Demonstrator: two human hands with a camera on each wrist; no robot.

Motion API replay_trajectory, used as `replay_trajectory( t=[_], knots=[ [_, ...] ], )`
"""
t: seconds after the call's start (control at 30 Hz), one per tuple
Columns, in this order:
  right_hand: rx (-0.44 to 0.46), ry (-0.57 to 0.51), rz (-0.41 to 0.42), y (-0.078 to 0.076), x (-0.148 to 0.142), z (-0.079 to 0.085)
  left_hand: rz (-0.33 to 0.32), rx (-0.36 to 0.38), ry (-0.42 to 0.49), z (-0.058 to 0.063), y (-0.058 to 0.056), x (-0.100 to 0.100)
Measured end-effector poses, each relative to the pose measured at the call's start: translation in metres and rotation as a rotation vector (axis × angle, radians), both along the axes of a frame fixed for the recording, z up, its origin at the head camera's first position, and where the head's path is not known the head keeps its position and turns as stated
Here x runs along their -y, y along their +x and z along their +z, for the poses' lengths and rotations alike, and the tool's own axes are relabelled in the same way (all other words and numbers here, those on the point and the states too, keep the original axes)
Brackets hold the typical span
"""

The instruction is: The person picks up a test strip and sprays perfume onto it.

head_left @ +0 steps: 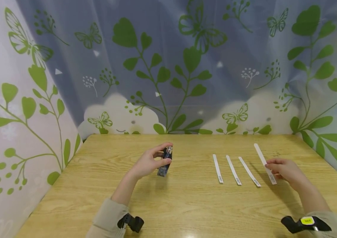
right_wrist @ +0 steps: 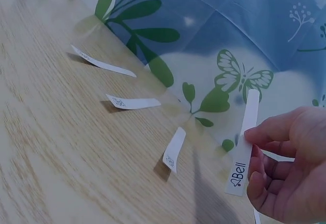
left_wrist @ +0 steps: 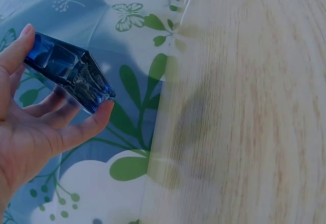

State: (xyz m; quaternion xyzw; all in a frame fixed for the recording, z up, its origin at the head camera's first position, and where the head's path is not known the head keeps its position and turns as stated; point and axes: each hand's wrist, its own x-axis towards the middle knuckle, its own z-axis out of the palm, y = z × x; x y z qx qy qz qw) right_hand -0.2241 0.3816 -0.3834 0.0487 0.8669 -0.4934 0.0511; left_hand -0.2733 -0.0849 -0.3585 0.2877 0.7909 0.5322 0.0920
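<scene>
A dark blue glass perfume bottle (head_left: 164, 168) with a silver neck is held tilted above the table by my left hand (head_left: 148, 163). In the left wrist view, thumb and fingers grip the faceted bottle (left_wrist: 69, 68) by its ends. My right hand (head_left: 288, 172) pinches a white paper test strip (head_left: 259, 152) near its middle, raised off the table. "Bell" is printed on this strip (right_wrist: 245, 147), at its lower end in the right wrist view. Left of that hand, three similar strips lie apart in a row: one (head_left: 218, 168), another (head_left: 233, 170) and a third (head_left: 249, 171).
The light wooden table (head_left: 186, 208) runs back to a blue curtain (head_left: 168, 66) printed with green leaves and butterflies. A pale patterned curtain (head_left: 22, 132) borders the left side. At the right wrist view's bottom, a thin white edge (right_wrist: 256, 216) shows beneath the hand.
</scene>
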Motion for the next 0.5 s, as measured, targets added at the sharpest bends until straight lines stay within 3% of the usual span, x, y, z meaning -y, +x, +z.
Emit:
replay_trajectory(
  t=[0.5],
  knots=[
    [-0.008,-0.010,0.013,-0.005,0.024,0.011,0.012,-0.033,-0.001,0.000,-0.002,0.001]
  ],
)
